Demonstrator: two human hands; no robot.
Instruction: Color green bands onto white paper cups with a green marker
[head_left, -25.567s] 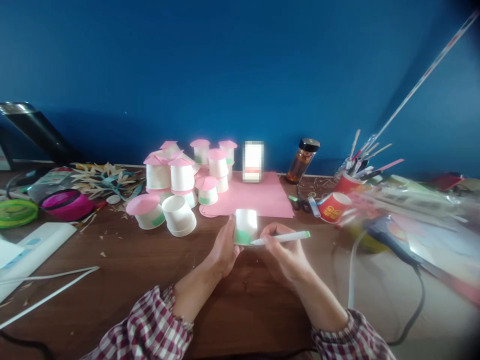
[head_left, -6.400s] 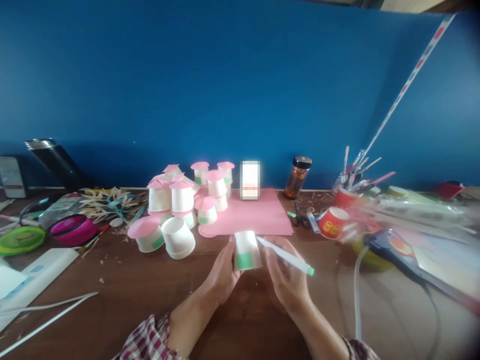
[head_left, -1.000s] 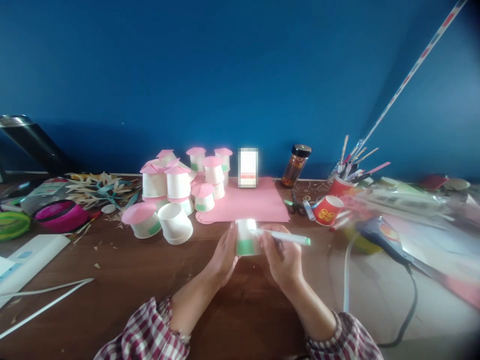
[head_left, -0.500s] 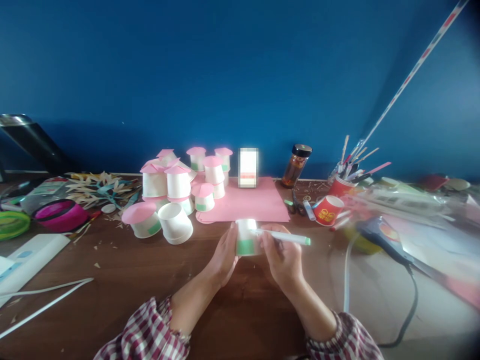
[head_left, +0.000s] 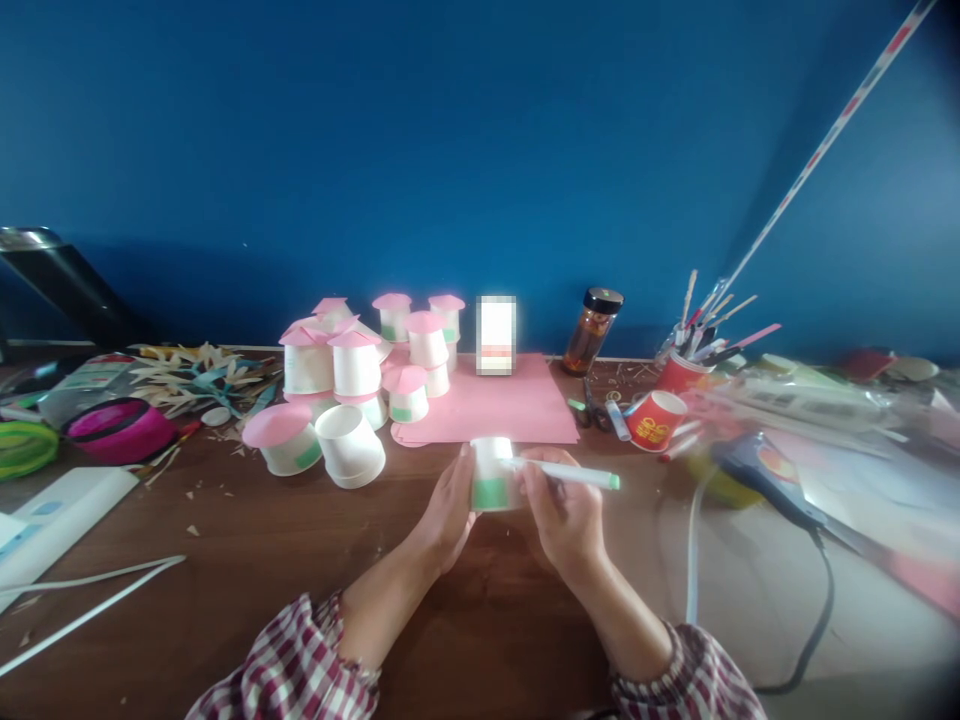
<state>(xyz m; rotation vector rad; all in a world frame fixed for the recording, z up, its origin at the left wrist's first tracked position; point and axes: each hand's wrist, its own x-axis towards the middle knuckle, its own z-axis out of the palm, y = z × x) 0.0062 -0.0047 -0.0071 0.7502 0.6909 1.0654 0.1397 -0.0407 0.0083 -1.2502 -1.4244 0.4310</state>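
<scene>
My left hand (head_left: 448, 510) is closed around the left side of a white paper cup (head_left: 493, 455) that has a green patch on its lower part. In my right hand (head_left: 564, 515) is a white marker pen (head_left: 574, 474) with a green end pointing right; its tip meets the side of the cup. Left of my hands stand two upturned or bare white cups' neighbours: a plain white paper cup (head_left: 350, 447) and a cup with a pink paper top (head_left: 281, 430). Behind them, several more white cups with pink paper roofs (head_left: 355, 340) are grouped, some stacked.
Pink paper sheets (head_left: 517, 410) lie beyond my hands. To the right are a lidded jar (head_left: 592, 330), scissors (head_left: 596, 408), a red paper cup (head_left: 657, 420), and a corded tool (head_left: 772, 475). A white power strip (head_left: 67, 510) and a pink round pouch (head_left: 122, 430) sit left.
</scene>
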